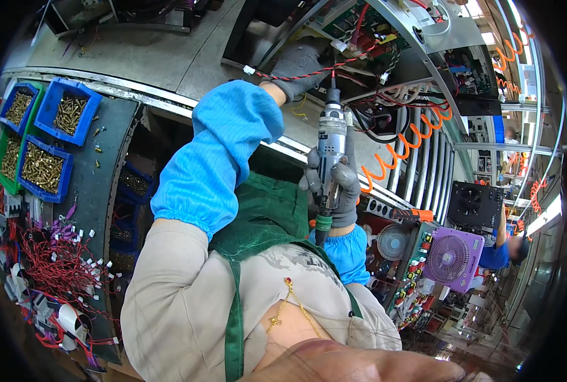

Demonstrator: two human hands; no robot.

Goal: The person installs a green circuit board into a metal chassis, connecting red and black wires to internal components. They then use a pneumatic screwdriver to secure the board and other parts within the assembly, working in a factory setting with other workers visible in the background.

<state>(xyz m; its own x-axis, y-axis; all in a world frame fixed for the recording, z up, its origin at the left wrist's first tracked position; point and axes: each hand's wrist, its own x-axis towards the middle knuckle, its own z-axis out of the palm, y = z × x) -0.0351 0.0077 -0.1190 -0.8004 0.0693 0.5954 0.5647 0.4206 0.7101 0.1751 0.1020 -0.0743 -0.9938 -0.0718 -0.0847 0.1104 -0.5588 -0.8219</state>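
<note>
My right hand [342, 184], in a grey glove, is wrapped round an upright power screwdriver [332, 141] with a silver body. The bit at its top end points into an open metal-framed unit [406, 28] with circuit boards and wiring inside. My left hand [297, 69], gloved too, reaches to the lower left part of this unit. Its fingers are mostly hidden there, so what they touch does not show. A twisted red-and-black cable [325, 71] with white plugs crosses in front of the left glove. Blue sleeve covers are on both forearms.
Blue bins [69, 111] and a green one hold brass screws at the left, above a heap of red wires [61, 258]. An orange coiled hose [395, 156] hangs by the metal rollers [417, 172]. Farther right are a purple fan [450, 256] and another person in blue [497, 254].
</note>
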